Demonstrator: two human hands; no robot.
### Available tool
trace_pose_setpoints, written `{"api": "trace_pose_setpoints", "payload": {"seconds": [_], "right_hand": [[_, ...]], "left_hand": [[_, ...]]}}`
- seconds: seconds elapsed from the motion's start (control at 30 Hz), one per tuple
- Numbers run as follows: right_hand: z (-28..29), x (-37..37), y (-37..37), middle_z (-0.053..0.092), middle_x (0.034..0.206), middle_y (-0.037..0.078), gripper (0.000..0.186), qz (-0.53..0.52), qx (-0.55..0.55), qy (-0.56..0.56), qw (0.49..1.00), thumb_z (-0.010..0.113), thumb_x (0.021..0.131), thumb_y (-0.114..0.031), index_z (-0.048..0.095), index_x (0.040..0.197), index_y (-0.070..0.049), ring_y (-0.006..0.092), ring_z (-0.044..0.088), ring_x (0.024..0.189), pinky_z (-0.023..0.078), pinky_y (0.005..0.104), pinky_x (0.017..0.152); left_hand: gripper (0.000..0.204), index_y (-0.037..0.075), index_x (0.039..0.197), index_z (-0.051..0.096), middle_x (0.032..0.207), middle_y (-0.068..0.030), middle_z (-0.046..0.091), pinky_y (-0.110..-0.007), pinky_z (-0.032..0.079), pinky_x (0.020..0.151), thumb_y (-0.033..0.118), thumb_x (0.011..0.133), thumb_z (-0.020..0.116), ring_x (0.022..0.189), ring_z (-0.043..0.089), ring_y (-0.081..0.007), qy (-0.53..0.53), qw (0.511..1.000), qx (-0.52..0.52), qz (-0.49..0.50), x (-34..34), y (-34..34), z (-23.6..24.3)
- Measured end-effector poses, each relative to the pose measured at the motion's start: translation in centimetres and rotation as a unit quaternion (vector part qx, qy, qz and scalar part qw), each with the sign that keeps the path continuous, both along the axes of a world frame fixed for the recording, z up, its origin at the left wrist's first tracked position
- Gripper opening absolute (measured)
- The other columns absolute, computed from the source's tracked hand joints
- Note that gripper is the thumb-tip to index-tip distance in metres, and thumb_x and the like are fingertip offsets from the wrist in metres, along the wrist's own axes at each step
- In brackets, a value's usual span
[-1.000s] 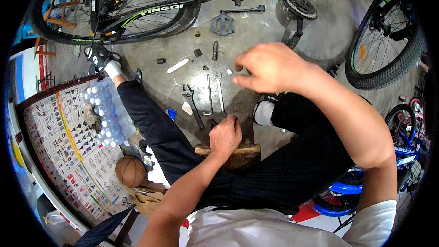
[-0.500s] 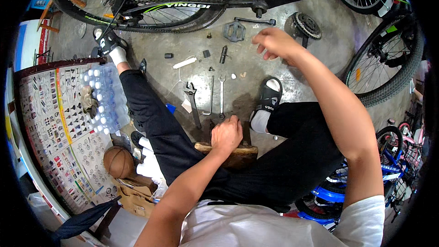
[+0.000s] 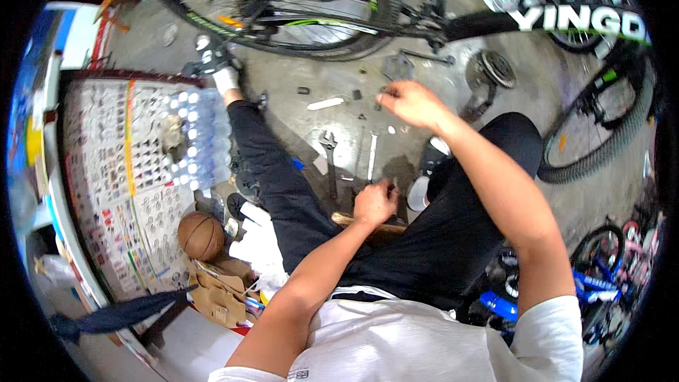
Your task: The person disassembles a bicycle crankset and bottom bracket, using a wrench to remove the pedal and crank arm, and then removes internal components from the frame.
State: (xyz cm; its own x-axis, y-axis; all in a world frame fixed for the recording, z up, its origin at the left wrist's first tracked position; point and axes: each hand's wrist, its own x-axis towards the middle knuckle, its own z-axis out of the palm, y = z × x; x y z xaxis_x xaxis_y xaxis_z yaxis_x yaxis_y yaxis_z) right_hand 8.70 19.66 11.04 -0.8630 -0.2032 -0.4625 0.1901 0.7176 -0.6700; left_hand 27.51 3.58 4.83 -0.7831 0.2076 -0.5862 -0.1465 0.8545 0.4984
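Observation:
My right hand [image 3: 412,105] reaches down over the floor, thumb and fingers pinched at a small black cylindrical tool [image 3: 380,93], which they partly cover. My left hand [image 3: 376,203] is curled in front of the wooden stool [image 3: 346,220] between my legs; a dark spot by its fingertips is too blurred to name. Between my feet lie an adjustable wrench [image 3: 330,159], a thin hex key [image 3: 361,152] and a combination wrench [image 3: 373,159]. Beyond my right hand are a flat pedal [image 3: 398,67] and a crank arm [image 3: 431,57].
A bicycle [image 3: 339,49] lies across the far side. A chainring crank [image 3: 495,69] rests on the floor near the front wheel [image 3: 608,120]. Bottled water [image 3: 205,141], a basketball [image 3: 201,235] and a printed parts board [image 3: 106,170] are at left, small blue bikes [image 3: 590,283] at right.
My right hand has come down onto the small black tool, its fingers drawing together. The view has shifted, and my right knee has swung up. My left hand stays curled by the stool.

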Motion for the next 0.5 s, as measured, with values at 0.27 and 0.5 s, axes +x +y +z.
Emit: {"api": "trace_pose_setpoints", "payload": {"seconds": [0.27, 0.5], "right_hand": [[4.2, -0.5, -7.5, 0.069, 0.099, 0.019, 0.036, 0.321, 0.007, 0.218, 0.922, 0.065, 0.091, -0.037, 0.068, 0.105, -0.005, 0.0387, 0.065, 0.098, 0.052, 0.0481, 0.084], [-5.6, -4.0, -6.8, 0.071, 0.101, 0.021, 0.043, 0.449, 0.072, 0.105, 0.884, 0.073, 0.080, -0.039, 0.071, 0.104, -0.003, 0.0399, 0.066, 0.097, 0.052, 0.0490, 0.087]], "left_hand": [[0.022, 0.003, 0.102, 0.069, 0.084, -0.0172, 0.072, -0.042, 0.054, 0.070, 0.022, 0.093, 0.063, 0.077, 0.071, -0.0314, 0.176, 0.932, 0.128, 0.289, -1.0, -6.6, 3.6], [0.021, 0.003, 0.099, 0.067, 0.078, -0.0111, 0.071, -0.035, 0.053, 0.066, 0.022, 0.097, 0.060, 0.071, 0.070, -0.0210, 0.329, 0.838, 0.021, 0.434, 5.9, -19.2, 16.7]]}}
